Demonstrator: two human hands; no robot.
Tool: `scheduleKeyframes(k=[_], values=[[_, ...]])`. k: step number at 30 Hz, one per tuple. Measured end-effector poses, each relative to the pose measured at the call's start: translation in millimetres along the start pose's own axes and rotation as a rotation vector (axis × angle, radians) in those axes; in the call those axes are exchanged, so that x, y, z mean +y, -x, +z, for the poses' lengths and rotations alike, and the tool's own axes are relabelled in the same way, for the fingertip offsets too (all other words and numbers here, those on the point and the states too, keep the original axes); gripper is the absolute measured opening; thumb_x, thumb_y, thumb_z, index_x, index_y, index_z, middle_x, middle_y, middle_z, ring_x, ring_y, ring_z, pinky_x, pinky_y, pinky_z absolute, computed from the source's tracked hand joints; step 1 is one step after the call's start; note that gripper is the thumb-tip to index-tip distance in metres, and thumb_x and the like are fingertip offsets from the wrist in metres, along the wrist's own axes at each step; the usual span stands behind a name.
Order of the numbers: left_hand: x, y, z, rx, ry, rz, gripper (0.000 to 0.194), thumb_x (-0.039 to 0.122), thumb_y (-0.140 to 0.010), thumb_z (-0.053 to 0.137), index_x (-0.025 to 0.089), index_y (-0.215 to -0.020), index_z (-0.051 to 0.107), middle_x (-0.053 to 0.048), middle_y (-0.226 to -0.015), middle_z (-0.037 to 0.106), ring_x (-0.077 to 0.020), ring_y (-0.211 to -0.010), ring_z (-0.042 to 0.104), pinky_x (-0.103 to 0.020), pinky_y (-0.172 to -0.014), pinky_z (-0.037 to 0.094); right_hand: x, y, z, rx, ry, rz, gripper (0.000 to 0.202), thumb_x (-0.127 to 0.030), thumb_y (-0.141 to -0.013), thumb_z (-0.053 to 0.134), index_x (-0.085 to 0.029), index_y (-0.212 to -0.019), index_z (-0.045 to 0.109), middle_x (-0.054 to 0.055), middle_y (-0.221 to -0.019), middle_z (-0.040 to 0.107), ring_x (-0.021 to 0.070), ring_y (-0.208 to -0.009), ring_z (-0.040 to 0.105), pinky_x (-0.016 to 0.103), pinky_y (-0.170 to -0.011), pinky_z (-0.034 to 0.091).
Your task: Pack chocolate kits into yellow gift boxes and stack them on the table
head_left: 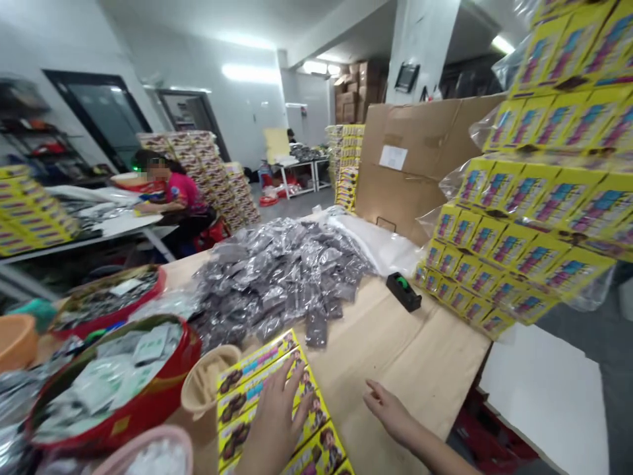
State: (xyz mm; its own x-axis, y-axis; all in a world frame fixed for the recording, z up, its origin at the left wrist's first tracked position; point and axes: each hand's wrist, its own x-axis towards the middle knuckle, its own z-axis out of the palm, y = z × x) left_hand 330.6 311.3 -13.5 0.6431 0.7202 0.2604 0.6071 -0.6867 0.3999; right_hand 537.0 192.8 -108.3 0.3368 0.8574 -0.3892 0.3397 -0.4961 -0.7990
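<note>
Several yellow printed boxes (238,408) lie side by side in a row at the front of the table. My left hand (277,412) rests over their tops with fingers spread and nothing gripped. To the right, over bare wood, is my right hand (390,410). Its fingers are drawn together, somewhat blurred, and I see nothing in them. Behind the boxes is a large heap of clear-wrapped dark grey packets (281,277). A cream basket (205,379) with light-coloured sticks stands just left of the boxes.
Red tubs hold white packets (111,376) and grey ones. A pink basket (173,448) contains small white pieces. A black tape dispenser (403,291) sits right of the heap. Stacked yellow boxes (534,198) rise along the right edge. A person (182,198) sits at another table.
</note>
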Motion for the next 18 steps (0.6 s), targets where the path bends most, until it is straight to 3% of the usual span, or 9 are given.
scheduleKeyframes(k=[2,4,8,11,14,16,18], values=[[8.3,-48.3,0.4,-0.103,0.074,0.052,0.040,0.039,-0.077,0.041,0.018,-0.110,0.053,-0.012,-0.115,0.051,-0.0240,-0.107,0.046,-0.041,-0.090,0.038,18.2,-20.1,-30.4,0.127,0.076,0.043,0.055,-0.041,-0.077,0.037,-0.006,-0.119,0.044,0.013,-0.098,0.060,0.0200,-0.090,0.055,0.032,-0.083,0.040],[24.0,-97.5,8.8,-0.208,0.132,0.098,0.038,0.037,-0.076,0.043,0.017,-0.107,0.054,-0.012,-0.112,0.053,-0.0225,-0.104,0.048,-0.039,-0.090,0.039,38.1,-42.6,-64.0,0.248,0.231,0.097,0.053,-0.036,-0.076,0.038,-0.005,-0.119,0.044,0.015,-0.107,0.055,0.0221,-0.100,0.051,0.032,-0.087,0.037],[72.2,-198.5,52.1,-0.360,0.196,0.183,0.036,0.034,-0.076,0.044,0.015,-0.104,0.056,-0.012,-0.108,0.055,-0.0209,-0.099,0.050,-0.034,-0.088,0.038,78.4,-86.8,-117.8,0.418,0.610,0.079,0.049,-0.029,-0.077,0.038,-0.008,-0.121,0.044,0.015,-0.124,0.043,0.0250,-0.115,0.037,0.035,-0.095,0.030],[113.7,-282.4,105.3,-0.419,0.230,0.236,0.035,0.035,-0.077,0.042,0.014,-0.100,0.058,-0.008,-0.100,0.059,-0.0187,-0.091,0.053,-0.028,-0.083,0.039,106.7,-109.1,-133.3,0.432,0.704,-0.025,0.046,-0.034,-0.078,0.037,-0.016,-0.119,0.048,0.010,-0.126,0.042,0.0267,-0.117,0.035,0.041,-0.097,0.027],[147.1,-369.6,170.2,-0.452,0.235,0.210,0.038,0.037,-0.082,0.033,0.013,-0.091,0.061,-0.005,-0.086,0.063,-0.0161,-0.081,0.055,-0.024,-0.073,0.041,125.6,-119.3,-133.3,0.407,0.686,-0.056,0.045,-0.039,-0.076,0.040,-0.023,-0.117,0.050,0.008,-0.125,0.043,0.0278,-0.115,0.038,0.045,-0.095,0.031],[160.4,-418.8,215.8,-0.452,0.219,0.165,0.042,0.037,-0.083,0.029,0.011,-0.092,0.060,-0.007,-0.086,0.062,-0.0168,-0.081,0.055,-0.024,-0.072,0.040,130.8,-122.7,-130.2,0.404,0.676,-0.033,0.044,-0.039,-0.074,0.043,-0.025,-0.115,0.052,0.007,-0.125,0.043,0.0281,-0.114,0.039,0.045,-0.093,0.033],[165.3,-452.9,259.9,-0.464,0.200,0.121,0.043,0.039,-0.083,0.031,0.009,-0.098,0.057,-0.011,-0.093,0.060,-0.0187,-0.088,0.053,-0.026,-0.075,0.039,132.6,-126.6,-127.3,0.423,0.677,0.022,0.040,-0.034,-0.075,0.043,-0.029,-0.113,0.053,0.006,-0.122,0.046,0.0281,-0.112,0.042,0.046,-0.092,0.035]])
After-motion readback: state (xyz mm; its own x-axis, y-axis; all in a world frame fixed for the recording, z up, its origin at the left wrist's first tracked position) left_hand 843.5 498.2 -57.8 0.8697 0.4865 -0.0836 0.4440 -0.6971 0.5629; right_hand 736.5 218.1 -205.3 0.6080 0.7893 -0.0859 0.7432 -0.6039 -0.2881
